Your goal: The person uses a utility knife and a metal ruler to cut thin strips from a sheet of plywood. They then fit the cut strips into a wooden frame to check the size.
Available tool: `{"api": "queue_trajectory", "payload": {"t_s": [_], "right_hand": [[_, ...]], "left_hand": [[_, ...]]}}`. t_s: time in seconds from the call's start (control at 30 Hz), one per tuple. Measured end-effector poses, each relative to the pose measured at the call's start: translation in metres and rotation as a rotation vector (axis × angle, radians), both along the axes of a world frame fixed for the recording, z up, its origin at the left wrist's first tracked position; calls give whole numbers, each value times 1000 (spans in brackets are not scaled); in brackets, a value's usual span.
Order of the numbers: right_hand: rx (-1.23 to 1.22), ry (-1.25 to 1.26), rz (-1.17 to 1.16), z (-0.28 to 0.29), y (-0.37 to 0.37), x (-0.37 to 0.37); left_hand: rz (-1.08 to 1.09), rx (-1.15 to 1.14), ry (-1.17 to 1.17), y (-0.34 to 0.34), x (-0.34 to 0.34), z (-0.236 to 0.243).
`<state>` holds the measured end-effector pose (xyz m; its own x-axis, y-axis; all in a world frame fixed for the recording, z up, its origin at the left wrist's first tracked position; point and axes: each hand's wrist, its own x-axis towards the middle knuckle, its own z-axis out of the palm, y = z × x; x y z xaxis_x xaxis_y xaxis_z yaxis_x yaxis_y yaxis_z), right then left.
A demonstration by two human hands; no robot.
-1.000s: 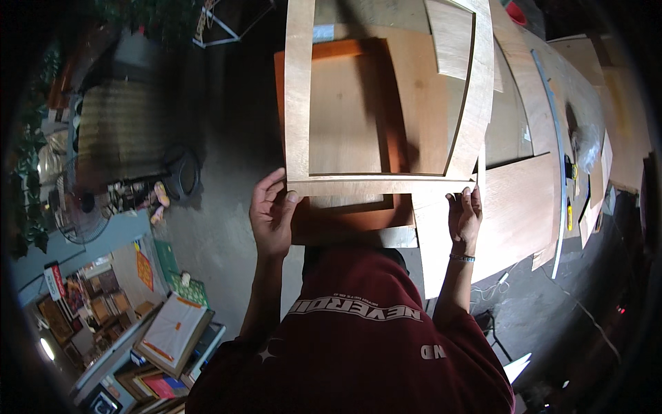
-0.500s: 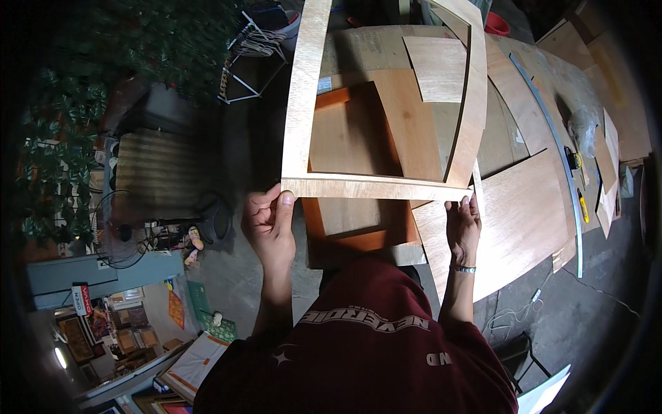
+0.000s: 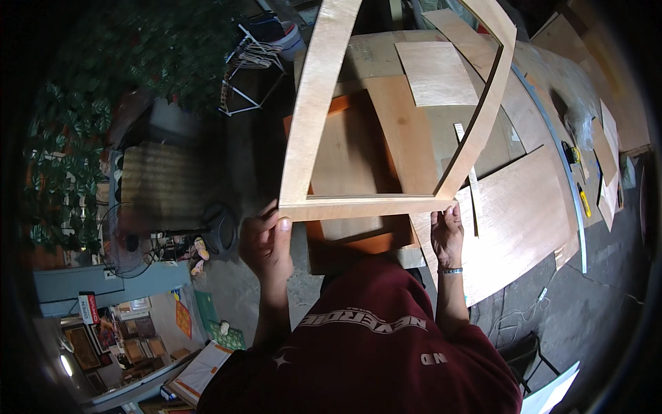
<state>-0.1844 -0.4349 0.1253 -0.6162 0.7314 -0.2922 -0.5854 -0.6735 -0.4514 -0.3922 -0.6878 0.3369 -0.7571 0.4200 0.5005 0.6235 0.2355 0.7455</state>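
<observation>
A large open wooden frame [image 3: 314,117] made of pale plywood strips is held up in front of me. My left hand [image 3: 265,241] grips its near left corner, thumb on top of the bottom rail. At the near right corner, my right hand [image 3: 447,234] clasps the frame; a bracelet sits on that wrist. Through the frame I see an orange-brown board [image 3: 352,155] lying below.
Plywood sheets [image 3: 524,214] and offcuts [image 3: 434,72] cover the floor ahead and to the right. A long metal strip [image 3: 562,165] curves past them. A fan [image 3: 127,241], a white wire rack [image 3: 245,62] and a leafy wall [image 3: 69,159] stand at left.
The frame has tilted and swung toward the right while both hands keep their hold. The view has shifted, showing more of the leafy wall and fan at left.
</observation>
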Motion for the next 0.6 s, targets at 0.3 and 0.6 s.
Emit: {"api": "queue_trajectory", "payload": {"t_s": [0.3, 0.6], "right_hand": [[76, 195, 76, 12, 10, -9], [135, 97, 46, 38, 10, -16]], "left_hand": [[203, -47, 225, -15, -5, 1], [140, 277, 17, -27, -12, -13]]}}
